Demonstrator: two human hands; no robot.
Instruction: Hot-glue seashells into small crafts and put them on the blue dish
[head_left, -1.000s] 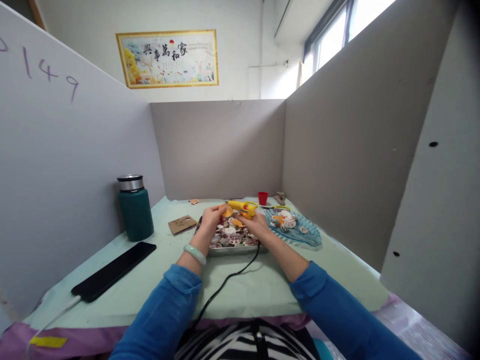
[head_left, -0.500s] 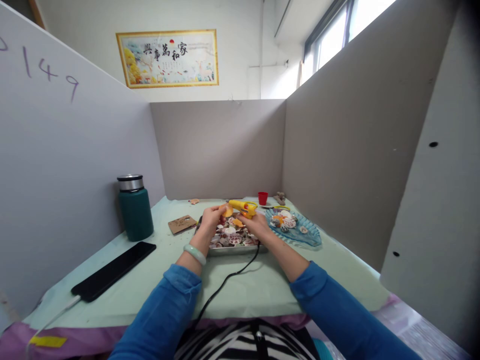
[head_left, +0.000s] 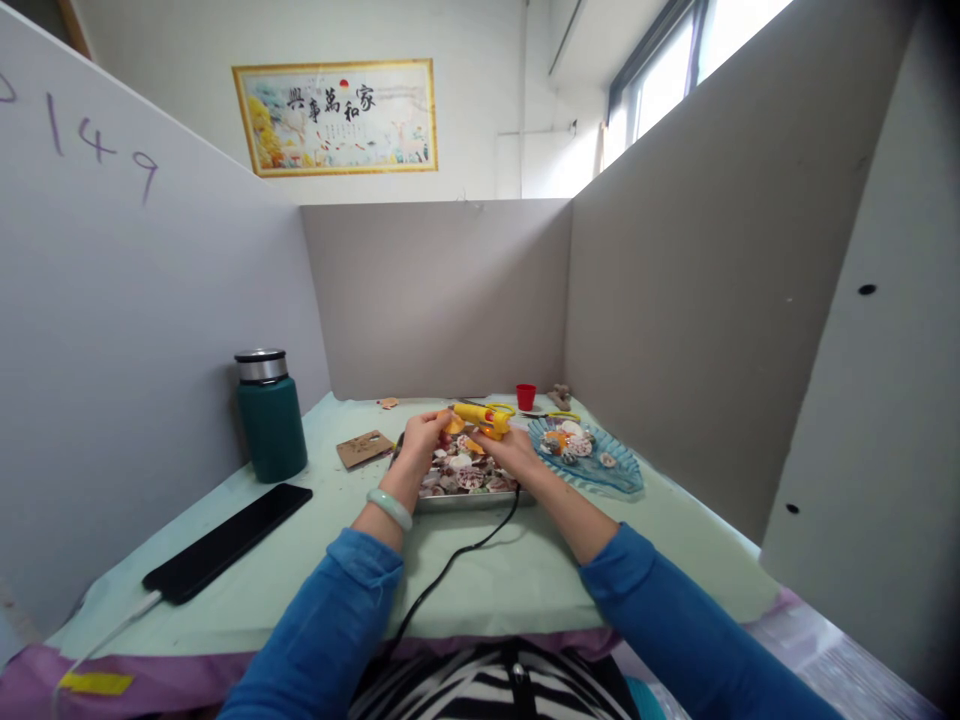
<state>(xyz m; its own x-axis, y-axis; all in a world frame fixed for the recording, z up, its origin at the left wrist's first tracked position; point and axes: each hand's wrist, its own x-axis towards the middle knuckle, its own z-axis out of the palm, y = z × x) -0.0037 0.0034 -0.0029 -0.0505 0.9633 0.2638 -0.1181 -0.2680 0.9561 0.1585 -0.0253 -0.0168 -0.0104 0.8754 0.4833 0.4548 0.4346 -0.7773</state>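
Between the fingertips of my left hand [head_left: 426, 438] is an orange seashell [head_left: 454, 425]. My right hand [head_left: 513, 452] is wrapped round a yellow glue gun [head_left: 481, 415], its nozzle pointing left at the shell. The nozzle tip is right by the shell; whether they touch I cannot tell. Both hands are above a metal tray [head_left: 472, 503] full of mixed seashells [head_left: 469, 478]. A black cord [head_left: 459, 555] runs from below my right hand across the table to its front edge.
Right of the tray lies a blue glass dish [head_left: 621, 478] holding several shells. Behind stand a red cup [head_left: 526, 397] and yellow-handled scissors [head_left: 559, 414]. To the left are a brown card [head_left: 365, 449], a green bottle [head_left: 271, 425] and a black phone [head_left: 229, 542] on a cable. Partitions enclose the table.
The glue gun has shifted slightly left and down, its nozzle now nearer the top of the orange shell. My left hand has hardly moved.
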